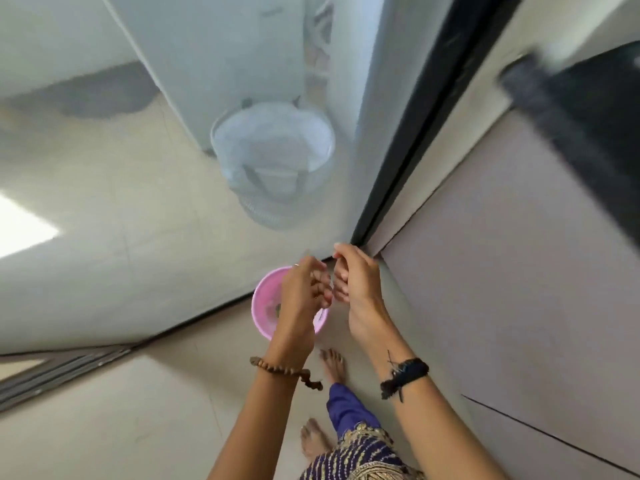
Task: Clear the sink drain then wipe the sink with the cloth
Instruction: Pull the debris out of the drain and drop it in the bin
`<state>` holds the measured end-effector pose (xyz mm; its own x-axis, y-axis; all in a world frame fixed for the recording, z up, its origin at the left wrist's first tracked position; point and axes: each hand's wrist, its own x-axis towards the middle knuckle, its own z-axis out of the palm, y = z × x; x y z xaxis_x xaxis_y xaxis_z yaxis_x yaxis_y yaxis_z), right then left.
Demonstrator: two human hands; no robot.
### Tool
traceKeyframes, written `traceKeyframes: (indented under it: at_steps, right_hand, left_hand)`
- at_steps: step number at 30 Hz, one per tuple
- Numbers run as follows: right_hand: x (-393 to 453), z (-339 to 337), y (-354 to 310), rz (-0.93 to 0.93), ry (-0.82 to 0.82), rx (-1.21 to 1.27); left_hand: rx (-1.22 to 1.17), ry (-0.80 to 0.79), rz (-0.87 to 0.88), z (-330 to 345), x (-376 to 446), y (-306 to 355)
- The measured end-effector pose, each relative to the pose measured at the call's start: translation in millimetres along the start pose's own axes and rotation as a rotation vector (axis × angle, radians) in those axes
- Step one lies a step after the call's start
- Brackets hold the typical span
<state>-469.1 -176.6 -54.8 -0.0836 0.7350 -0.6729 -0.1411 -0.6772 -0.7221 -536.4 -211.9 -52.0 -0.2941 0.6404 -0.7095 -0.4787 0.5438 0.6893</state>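
a person stands barefoot on a tiled floor, both hands raised over a small pink bowl that sits on the floor beside a glass door. neither the sink, its drain nor the cloth is in view, so their place cannot be told. the left hand and the right hand meet fingertip to fingertip just above the bowl, fingers curled; motion blur hides whether they pinch some scrap between them. dark bits lie in the bowl, likely drain waste, which would be wet, soft and slippery, best nipped between finger and thumb. the bowl looks like light, stiff plastic, easiest taken by its rim. both forearms reach forward and down, wrists banded. a pale bucket stands beyond the glass.
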Motion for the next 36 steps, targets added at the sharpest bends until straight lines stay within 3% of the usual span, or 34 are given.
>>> traceKeyframes:
  at_steps: [7,17,29,32,36]
  right_hand:
    - [-151,-85,-137,-0.291,0.069,0.158]
    - [-240,-274,-220,-0.501,0.56,0.416]
    - [-226,-497,-218,-0.45,1.01,0.442]
    - [-228,-544,-202,-0.418,1.105,0.313]
    - [-230,-596,-181,-0.249,1.369,-0.116]
  left_hand:
    - [0.019,-0.338,0.155,117,-175,75]
    - [0.356,-0.826,0.183,314,-285,42]
    - [0.645,-0.918,0.095,519,-309,-87]
    - [0.77,-0.933,0.105,552,-307,-122]
    - [1.0,-0.965,0.283,581,-300,-158]
